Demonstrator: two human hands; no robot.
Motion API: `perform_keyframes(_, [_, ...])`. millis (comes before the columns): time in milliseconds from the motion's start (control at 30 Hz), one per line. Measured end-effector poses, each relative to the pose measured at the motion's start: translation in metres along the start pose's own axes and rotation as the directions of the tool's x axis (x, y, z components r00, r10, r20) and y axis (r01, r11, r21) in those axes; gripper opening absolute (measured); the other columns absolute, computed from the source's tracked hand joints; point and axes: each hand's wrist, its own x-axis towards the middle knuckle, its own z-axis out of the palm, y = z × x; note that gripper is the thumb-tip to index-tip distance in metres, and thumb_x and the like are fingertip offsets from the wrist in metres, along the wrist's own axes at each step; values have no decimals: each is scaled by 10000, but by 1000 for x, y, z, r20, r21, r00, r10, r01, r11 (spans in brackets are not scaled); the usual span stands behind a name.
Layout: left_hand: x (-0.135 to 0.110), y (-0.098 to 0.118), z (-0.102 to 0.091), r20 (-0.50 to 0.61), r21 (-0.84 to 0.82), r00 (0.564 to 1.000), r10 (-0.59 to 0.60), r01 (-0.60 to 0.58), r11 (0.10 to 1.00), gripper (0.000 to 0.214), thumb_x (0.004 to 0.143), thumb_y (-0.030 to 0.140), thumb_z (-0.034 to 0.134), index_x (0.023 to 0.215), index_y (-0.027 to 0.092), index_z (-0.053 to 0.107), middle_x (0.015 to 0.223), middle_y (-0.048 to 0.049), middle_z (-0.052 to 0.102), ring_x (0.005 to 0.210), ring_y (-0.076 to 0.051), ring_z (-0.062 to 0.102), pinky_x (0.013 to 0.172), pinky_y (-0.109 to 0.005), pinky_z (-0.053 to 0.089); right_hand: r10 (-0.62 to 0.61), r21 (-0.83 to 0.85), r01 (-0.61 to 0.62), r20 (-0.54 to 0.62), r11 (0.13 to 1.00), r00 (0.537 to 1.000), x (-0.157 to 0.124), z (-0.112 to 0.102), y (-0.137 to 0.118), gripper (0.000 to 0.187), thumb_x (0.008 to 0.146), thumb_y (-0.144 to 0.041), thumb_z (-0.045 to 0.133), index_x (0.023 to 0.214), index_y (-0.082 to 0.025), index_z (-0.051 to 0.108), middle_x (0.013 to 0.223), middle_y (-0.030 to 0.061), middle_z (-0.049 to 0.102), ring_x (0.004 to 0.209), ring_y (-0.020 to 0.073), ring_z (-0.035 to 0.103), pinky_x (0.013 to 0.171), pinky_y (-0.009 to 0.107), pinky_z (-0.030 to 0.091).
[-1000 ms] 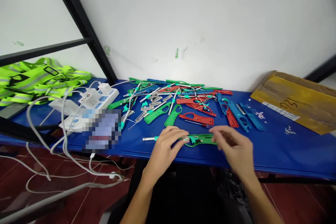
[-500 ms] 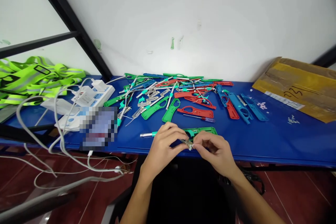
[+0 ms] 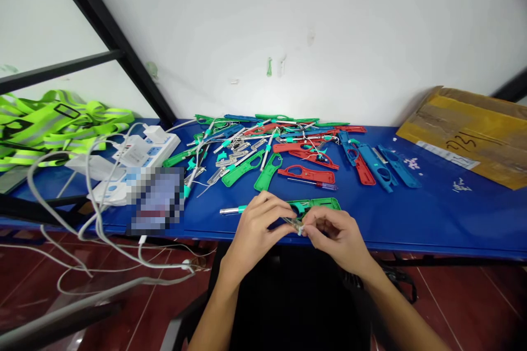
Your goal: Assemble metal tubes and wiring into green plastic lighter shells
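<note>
My left hand (image 3: 258,226) pinches a small clear lighter fuel tank (image 3: 292,223) between thumb and fingers. The fingertips of my right hand (image 3: 338,235) are closed at the tank's whitish end, touching it; fingers hide part of it. Just behind both hands lies a green lighter housing half (image 3: 325,203), with a metal nozzle tube (image 3: 229,211) sticking out to the left. Further back, a heap holds red lighter housing halves (image 3: 315,175), green ones (image 3: 269,171), metal tubes, thin white wires and several clear tanks (image 3: 222,163).
A screwdriver (image 3: 327,186) rests before the red halves. Blue housing halves (image 3: 398,167) lie to the right, near a taped cardboard box (image 3: 465,131). On the left are a power strip (image 3: 162,151) with white cables, a blurred-out phone (image 3: 158,203) and yellow reflective straps (image 3: 61,120).
Both hands keep nearly the same place and grip. The right fingertips have shifted very slightly at the tank's end. The whole view has tilted a little.
</note>
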Motion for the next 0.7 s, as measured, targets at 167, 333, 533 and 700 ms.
perform_keyframes(167, [0,-1,0,2,-30,1000,19,-19,999,108,988,253,830,1060,208,763,1052,-47,791,988,-202,657,877,-335,516,-86,-91,84,-15,992,996,0,1,0,194,1041,-315,687,884,-207,723,712,-9,641,574,114,531,551,243,427])
perform_keyframes(333, [0,0,-1,4,-29,1000,7,-7,1000,90,999,255,816,1050,205,761,1050,-41,785,980,-199,633,875,-336,500,-180,-221,174,-10,960,984,0,-1,1,142,1053,-275,671,935,-221,728,796,18,717,671,147,629,616,258,484])
perform_keyframes(533, [1,3,-2,14,123,1000,25,-26,992,82,1019,247,787,1097,223,785,1071,-33,799,977,-213,593,959,-387,473,-248,-306,229,-24,924,968,-4,0,4,111,1061,-217,653,962,-239,699,784,-15,683,651,129,590,629,245,484])
perform_keyframes(700, [-1,3,-1,-20,194,998,64,-59,979,98,1034,201,765,1129,222,781,1126,-37,792,1020,-214,583,1005,-405,452,-269,-336,255,3,907,963,-7,-1,7,94,1058,-196,655,985,-249,677,801,-18,697,665,131,610,638,244,502])
